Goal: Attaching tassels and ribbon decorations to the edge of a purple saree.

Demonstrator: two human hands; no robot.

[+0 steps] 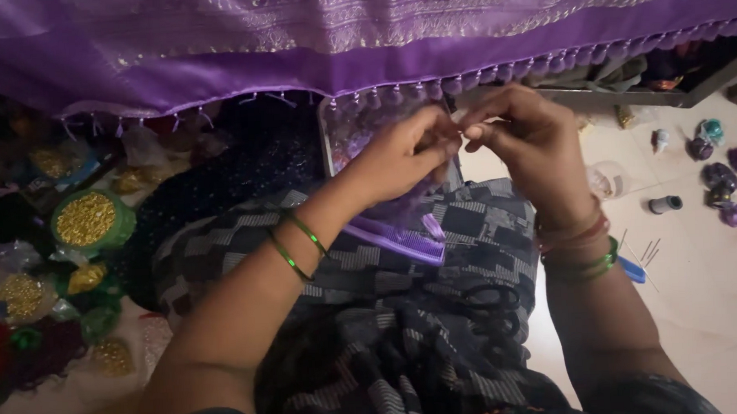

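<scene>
Head view: we see our left hand (pixel 403 153) and right hand (pixel 529 140) meeting fingertip to fingertip, each grip pinched narrow on something too small to tell, just below the purple cloth's (pixel 362 36) tasselled edge. Far left of the grips, a green tub (pixel 123 228) holds gold beads (pixel 85 218).

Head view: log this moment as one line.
left hand: fingertips pinched | right hand: fingertips pinched, meeting left | purple tasselled cloth: hanging above | purple comb: on lap | scissors: on lap
</scene>
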